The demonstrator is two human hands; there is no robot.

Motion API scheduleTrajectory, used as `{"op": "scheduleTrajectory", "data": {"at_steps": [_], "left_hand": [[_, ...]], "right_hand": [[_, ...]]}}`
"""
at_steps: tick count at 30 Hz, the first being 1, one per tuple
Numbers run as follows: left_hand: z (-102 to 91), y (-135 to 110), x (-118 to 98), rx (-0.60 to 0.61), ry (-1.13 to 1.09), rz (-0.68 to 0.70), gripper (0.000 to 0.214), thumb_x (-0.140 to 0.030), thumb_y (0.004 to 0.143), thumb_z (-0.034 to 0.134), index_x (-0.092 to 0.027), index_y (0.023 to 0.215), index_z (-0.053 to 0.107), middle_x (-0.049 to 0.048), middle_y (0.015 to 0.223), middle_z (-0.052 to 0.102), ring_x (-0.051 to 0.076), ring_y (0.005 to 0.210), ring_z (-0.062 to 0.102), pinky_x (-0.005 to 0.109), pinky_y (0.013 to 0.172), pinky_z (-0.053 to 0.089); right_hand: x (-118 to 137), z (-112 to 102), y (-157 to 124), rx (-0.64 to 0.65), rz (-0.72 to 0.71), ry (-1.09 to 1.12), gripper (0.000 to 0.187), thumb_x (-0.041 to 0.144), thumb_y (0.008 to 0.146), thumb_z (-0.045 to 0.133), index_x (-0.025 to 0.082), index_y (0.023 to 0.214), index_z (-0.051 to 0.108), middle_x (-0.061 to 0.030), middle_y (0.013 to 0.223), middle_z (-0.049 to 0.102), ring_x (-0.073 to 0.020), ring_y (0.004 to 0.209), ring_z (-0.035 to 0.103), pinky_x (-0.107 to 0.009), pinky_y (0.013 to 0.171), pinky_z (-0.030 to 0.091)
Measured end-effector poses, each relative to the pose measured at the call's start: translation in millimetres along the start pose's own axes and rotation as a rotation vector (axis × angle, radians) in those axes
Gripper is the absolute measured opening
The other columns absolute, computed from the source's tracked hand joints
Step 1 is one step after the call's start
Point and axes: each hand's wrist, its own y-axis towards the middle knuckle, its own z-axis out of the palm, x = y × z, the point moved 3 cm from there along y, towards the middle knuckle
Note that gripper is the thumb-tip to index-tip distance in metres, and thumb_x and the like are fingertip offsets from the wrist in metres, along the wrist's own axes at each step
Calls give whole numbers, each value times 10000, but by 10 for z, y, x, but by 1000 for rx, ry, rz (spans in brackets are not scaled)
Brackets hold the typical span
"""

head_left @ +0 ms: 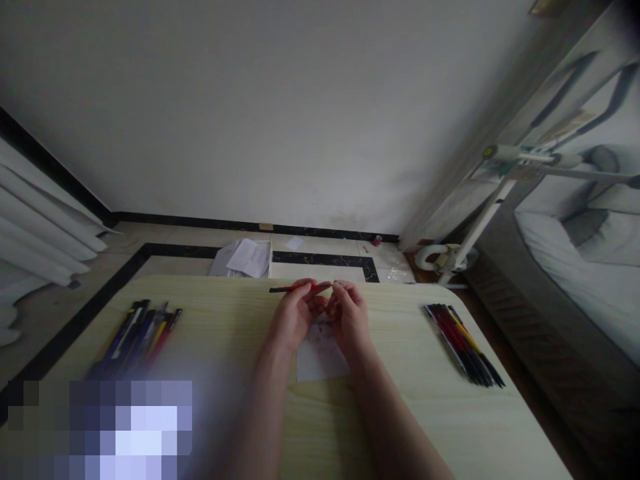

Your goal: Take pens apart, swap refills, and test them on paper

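A red pen (313,287) with a black end lies level between my hands above the table's far edge. My left hand (296,310) is closed around its middle, and the black end sticks out to the left. At the other end, the thumb and fingers of my right hand (349,308) are pinched on the pen's pale tip; any small part inside that pinch is hidden. Beneath both hands lies a sheet of white paper (320,360) with faint marks on it, partly covered by my right hand and wrist.
Several pens (133,337) lie in a blurred group on the table's left. Another row of red, yellow and black pens (463,343) is at the right of the wooden table (400,400). Papers (250,257) sit on the floor beyond, and a white metal frame (480,230) stands right.
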Motion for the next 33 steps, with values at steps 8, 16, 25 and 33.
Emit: {"op": "scheduleTrajectory", "data": {"at_steps": [8, 16, 25, 33], "left_hand": [[2, -8, -4, 24, 25, 19, 117, -214, 758, 535, -175, 866, 558, 82, 903, 656, 138, 636, 580, 279, 624, 422], [14, -9, -10, 24, 39, 12, 142, -237, 761, 541, -176, 883, 580, 82, 922, 648, 121, 634, 564, 269, 632, 421], [17, -16, -1, 56, 38, 8, 178, -227, 770, 528, -171, 929, 584, 86, 942, 640, 123, 652, 565, 272, 642, 423], [46, -14, 3, -8, 52, -12, 186, -277, 761, 545, -156, 895, 591, 75, 896, 638, 124, 630, 555, 275, 611, 430]], "right_hand": [[-2, 3, 7, 15, -3, 15, 147, 291, 714, 619, 200, 753, 510, 96, 443, 453, -41, 333, 347, -156, 337, 237], [-6, -9, 9, 20, 4, 11, 134, 285, 721, 610, 196, 738, 512, 90, 453, 462, -43, 345, 359, -156, 344, 244], [5, 2, 1, 15, 24, 18, 145, 281, 697, 621, 202, 741, 507, 93, 465, 468, -43, 344, 356, -158, 345, 256], [4, 5, 3, 16, 31, 22, 161, 285, 683, 633, 196, 731, 507, 91, 462, 474, -41, 340, 367, -156, 341, 266]]}}
